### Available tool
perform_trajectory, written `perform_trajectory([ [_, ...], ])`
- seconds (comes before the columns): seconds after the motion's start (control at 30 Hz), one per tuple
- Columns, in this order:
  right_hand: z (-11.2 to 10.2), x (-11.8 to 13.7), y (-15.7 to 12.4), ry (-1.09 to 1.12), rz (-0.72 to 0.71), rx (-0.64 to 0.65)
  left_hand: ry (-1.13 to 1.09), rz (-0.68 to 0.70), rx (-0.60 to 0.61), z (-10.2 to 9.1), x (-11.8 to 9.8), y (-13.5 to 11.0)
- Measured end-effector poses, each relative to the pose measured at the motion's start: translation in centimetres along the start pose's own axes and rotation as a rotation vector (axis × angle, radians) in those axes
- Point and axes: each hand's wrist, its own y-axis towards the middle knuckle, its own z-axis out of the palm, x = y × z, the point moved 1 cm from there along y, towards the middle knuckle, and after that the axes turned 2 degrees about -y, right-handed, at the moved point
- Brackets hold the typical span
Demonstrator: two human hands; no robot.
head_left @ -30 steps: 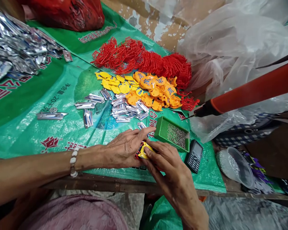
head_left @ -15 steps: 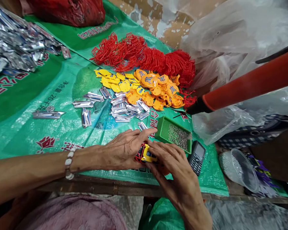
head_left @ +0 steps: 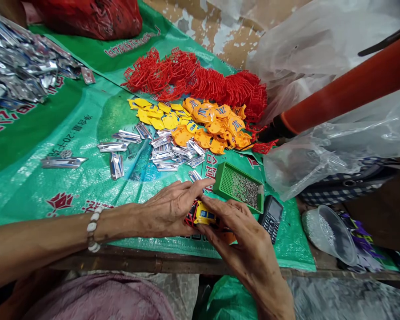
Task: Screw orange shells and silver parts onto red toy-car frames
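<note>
Between my two hands is a small toy car (head_left: 205,216) with a yellow top piece, a blue mark and a red lattice frame. My left hand (head_left: 173,205) grips its left end, with the index finger stretched past it. My right hand (head_left: 242,231) closes its thumb and fingers around the right end, hiding much of that side. Just beyond the hands lie silver stickered strips (head_left: 173,153), yellow panels (head_left: 156,114), orange shells (head_left: 213,118) and red plastic frames (head_left: 200,78). A green basket (head_left: 222,178) of tiny metal screws stands beside my right hand.
A black keypad phone (head_left: 271,218) lies right of the basket. Farther right is a clear plastic tub (head_left: 348,251). An orange-red pole (head_left: 346,86) slants in from the right, before clear plastic bags (head_left: 320,49). Many silver parts (head_left: 16,62) are heaped at the far left.
My right hand has shifted slightly and its fingers have drawn back a little, so more of the car's yellow top shows. Both hands keep hold of it. The view has moved slightly.
</note>
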Motion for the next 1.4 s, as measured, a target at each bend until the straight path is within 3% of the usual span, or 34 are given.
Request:
perform_trajectory([
  [0.17,0.4,-0.1,-0.4,-0.014,-0.044,-0.064,-0.032,0.032,0.001,-0.2,-0.2,0.3],
  [0.3,0.5,-0.2,-0.2,-0.025,-0.042,-0.042,-0.027,0.009,-0.001,-0.3,-0.3,0.3],
  [0.63,0.3,-0.4,-0.5,0.090,0.145,-0.037,-0.040,0.030,-0.017,-0.1,-0.1,0.4],
  [0.83,0.1,-0.2,0.1,0.100,0.176,-0.012,-0.035,0.007,0.004,0.0,0.0,0.1],
  [0.97,0.1,-0.5,-0.1,0.088,0.272,0.005,-0.075,0.120,0.009,-0.9,-0.1,-0.1],
  [1.17,1.4,-1.2,-1.3,0.272,0.473,-0.035,-0.119,0.277,0.166,-2.3,0.2,0.4],
  [1.4,1.8,-0.9,-2.1,0.427,0.388,-0.069,-0.036,0.302,0.091,-1.9,0.2,0.5],
])
